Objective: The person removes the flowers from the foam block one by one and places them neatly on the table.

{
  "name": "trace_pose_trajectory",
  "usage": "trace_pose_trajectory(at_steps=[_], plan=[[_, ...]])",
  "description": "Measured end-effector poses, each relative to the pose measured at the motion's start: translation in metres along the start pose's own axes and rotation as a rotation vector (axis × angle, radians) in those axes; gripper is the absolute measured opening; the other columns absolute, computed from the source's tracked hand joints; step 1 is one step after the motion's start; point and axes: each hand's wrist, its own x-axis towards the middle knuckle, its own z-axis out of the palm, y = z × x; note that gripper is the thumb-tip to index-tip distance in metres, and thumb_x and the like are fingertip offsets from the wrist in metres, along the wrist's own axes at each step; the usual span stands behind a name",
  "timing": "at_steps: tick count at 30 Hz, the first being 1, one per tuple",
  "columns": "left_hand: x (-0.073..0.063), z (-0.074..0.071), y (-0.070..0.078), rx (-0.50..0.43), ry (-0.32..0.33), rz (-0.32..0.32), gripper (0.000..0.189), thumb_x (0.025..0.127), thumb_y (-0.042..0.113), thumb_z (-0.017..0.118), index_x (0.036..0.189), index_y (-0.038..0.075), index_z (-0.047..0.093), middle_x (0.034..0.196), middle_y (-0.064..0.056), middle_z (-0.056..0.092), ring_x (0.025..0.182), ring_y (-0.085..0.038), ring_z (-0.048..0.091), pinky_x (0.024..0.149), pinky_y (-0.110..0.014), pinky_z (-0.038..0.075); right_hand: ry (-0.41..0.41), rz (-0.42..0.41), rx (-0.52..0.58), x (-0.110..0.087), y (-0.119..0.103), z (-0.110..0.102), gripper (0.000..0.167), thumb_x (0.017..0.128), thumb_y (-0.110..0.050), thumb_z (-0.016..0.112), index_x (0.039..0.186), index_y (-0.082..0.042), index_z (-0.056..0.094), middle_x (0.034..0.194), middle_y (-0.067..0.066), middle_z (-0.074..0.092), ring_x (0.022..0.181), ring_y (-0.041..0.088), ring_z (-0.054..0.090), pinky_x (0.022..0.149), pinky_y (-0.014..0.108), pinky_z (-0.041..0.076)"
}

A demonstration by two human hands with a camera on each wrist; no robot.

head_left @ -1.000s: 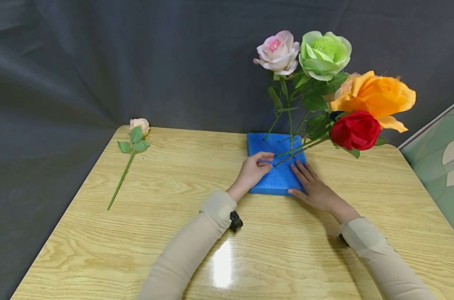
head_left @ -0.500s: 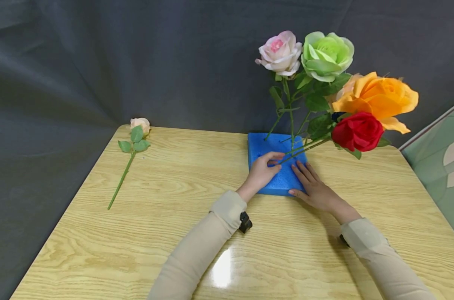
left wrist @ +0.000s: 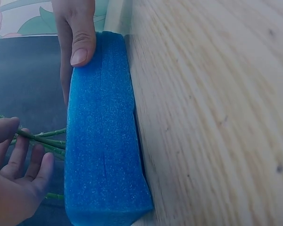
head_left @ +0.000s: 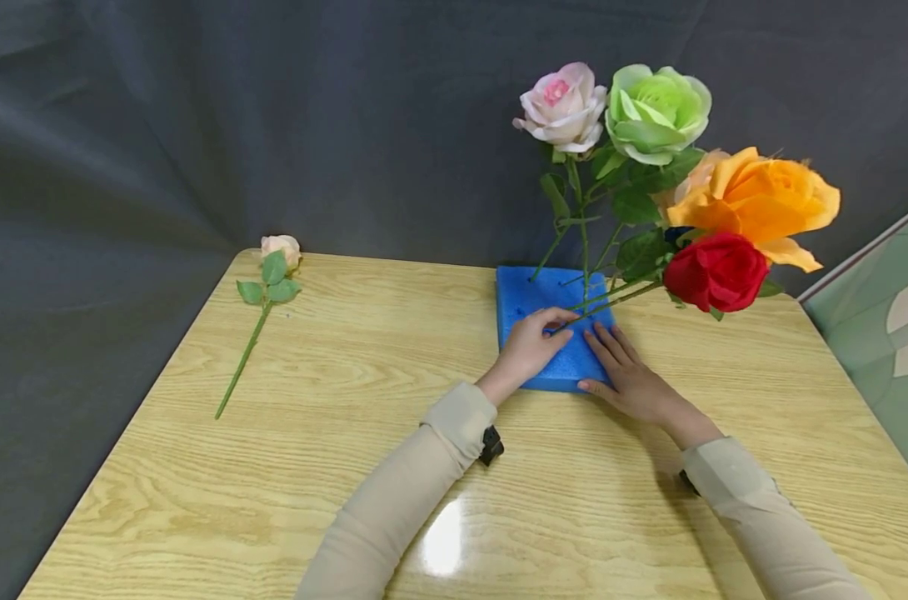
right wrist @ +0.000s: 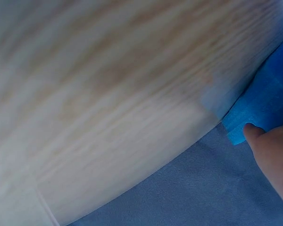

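My left hand (head_left: 527, 348) is over the blue foam block (head_left: 566, 367), its thumb and forefinger pinching a green stem (left wrist: 28, 135). That stem slants up to the right towards a red rose (head_left: 715, 273); leaves hide the join. With fingers spread, my right hand (head_left: 637, 387) presses on the block's right side, the thumb at its front edge. Rising from the foam are a pale pink rose (head_left: 562, 108) and a green rose (head_left: 658, 115). A big orange rose (head_left: 772, 200) leans right, partly covering a peach bloom (head_left: 697, 177).
A single cream rose (head_left: 280, 248) with a leafy stem lies on the left of the wooden table (head_left: 311, 450). Dark cloth (head_left: 311, 125) hangs behind the table's back edge. A pale green panel (head_left: 889, 333) stands at the right.
My left hand has moved right and slightly down. The red rose has dipped a little, and the other standing blooms have shifted slightly right. My right hand stays on the block.
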Motion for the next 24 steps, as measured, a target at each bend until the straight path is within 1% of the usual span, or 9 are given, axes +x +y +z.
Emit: trace_pose_trajectory(at_steps=[4, 8, 11, 13, 14, 16, 20, 22, 24], plan=[[0.000, 0.000, -0.002, -0.031, 0.020, 0.003, 0.027, 0.096, 0.017, 0.058, 0.121, 0.010, 0.064, 0.123, -0.006, 0.065, 0.114, -0.017, 0.060, 0.093, -0.019, 0.051, -0.003, 0.005, 0.003, -0.001, 0.000, 0.000, 0.080, 0.098, -0.043, 0.049, 0.153, -0.003, 0.008, 0.160, 0.023, 0.000, 0.146, 0.045, -0.006, 0.112, 0.069, 0.016], [0.000, -0.002, -0.006, -0.081, 0.049, 0.002, 0.024, 0.096, 0.018, 0.058, 0.117, 0.007, 0.065, 0.118, -0.008, 0.066, 0.109, -0.018, 0.061, 0.092, -0.019, 0.051, -0.007, 0.010, 0.006, 0.000, 0.000, 0.000, 0.080, 0.098, -0.043, 0.049, 0.154, -0.004, 0.007, 0.160, 0.022, -0.001, 0.146, 0.045, -0.007, 0.112, 0.069, 0.016], [0.000, -0.004, -0.008, -0.102, 0.077, 0.015, 0.023, 0.096, 0.016, 0.058, 0.114, 0.004, 0.064, 0.115, -0.010, 0.068, 0.108, -0.021, 0.062, 0.092, -0.019, 0.051, -0.010, 0.011, 0.006, 0.000, 0.000, 0.000, 0.080, 0.098, -0.044, 0.048, 0.154, -0.004, 0.007, 0.160, 0.022, -0.001, 0.146, 0.045, -0.006, 0.112, 0.069, 0.016], [0.001, -0.005, -0.010, -0.118, 0.106, 0.032, 0.022, 0.096, 0.014, 0.058, 0.112, 0.001, 0.064, 0.113, -0.013, 0.068, 0.107, -0.023, 0.063, 0.092, -0.021, 0.052, -0.012, 0.013, 0.008, 0.000, 0.000, 0.000, 0.080, 0.098, -0.044, 0.048, 0.154, -0.004, 0.007, 0.160, 0.022, -0.001, 0.146, 0.045, -0.006, 0.112, 0.069, 0.015], [0.001, -0.006, -0.011, -0.125, 0.123, 0.030, 0.021, 0.096, 0.014, 0.058, 0.111, 0.000, 0.063, 0.113, -0.014, 0.068, 0.106, -0.024, 0.064, 0.092, -0.021, 0.052, -0.013, 0.014, 0.009, 0.000, 0.000, 0.001, 0.080, 0.098, -0.044, 0.048, 0.154, -0.005, 0.007, 0.160, 0.022, -0.001, 0.146, 0.045, -0.006, 0.112, 0.069, 0.015], [0.001, -0.007, -0.014, -0.135, 0.163, 0.012, 0.020, 0.096, 0.015, 0.058, 0.109, 0.001, 0.063, 0.112, -0.013, 0.068, 0.103, -0.024, 0.066, 0.089, -0.020, 0.053, -0.015, 0.014, 0.009, -0.001, 0.000, 0.001, 0.080, 0.098, -0.045, 0.047, 0.154, -0.006, 0.006, 0.160, 0.022, -0.002, 0.146, 0.044, -0.007, 0.111, 0.069, 0.015], [0.001, -0.010, -0.019, -0.202, 0.243, -0.049, 0.017, 0.096, 0.017, 0.059, 0.106, 0.003, 0.062, 0.110, -0.013, 0.067, 0.098, -0.024, 0.068, 0.081, -0.021, 0.054, -0.012, 0.011, 0.010, -0.001, 0.000, 0.001, 0.080, 0.098, -0.046, 0.047, 0.154, -0.007, 0.005, 0.160, 0.022, -0.002, 0.146, 0.044, -0.007, 0.111, 0.070, 0.015], [0.001, -0.012, -0.022, -0.236, 0.267, -0.065, 0.016, 0.096, 0.017, 0.058, 0.105, 0.004, 0.061, 0.109, -0.013, 0.067, 0.098, -0.025, 0.068, 0.079, -0.022, 0.054, -0.010, 0.010, 0.009, -0.001, 0.000, 0.001, 0.080, 0.098, -0.046, 0.047, 0.154, -0.007, 0.005, 0.160, 0.022, -0.002, 0.146, 0.044, -0.007, 0.111, 0.070, 0.015], [0.001, -0.012, -0.024, -0.266, 0.281, -0.064, 0.016, 0.096, 0.016, 0.058, 0.105, 0.003, 0.060, 0.108, -0.015, 0.066, 0.100, -0.026, 0.068, 0.080, -0.022, 0.054, -0.008, 0.011, 0.007, 0.000, 0.001, 0.001, 0.080, 0.098, -0.045, 0.047, 0.154, -0.007, 0.005, 0.160, 0.021, -0.002, 0.147, 0.044, -0.007, 0.111, 0.070, 0.015]])
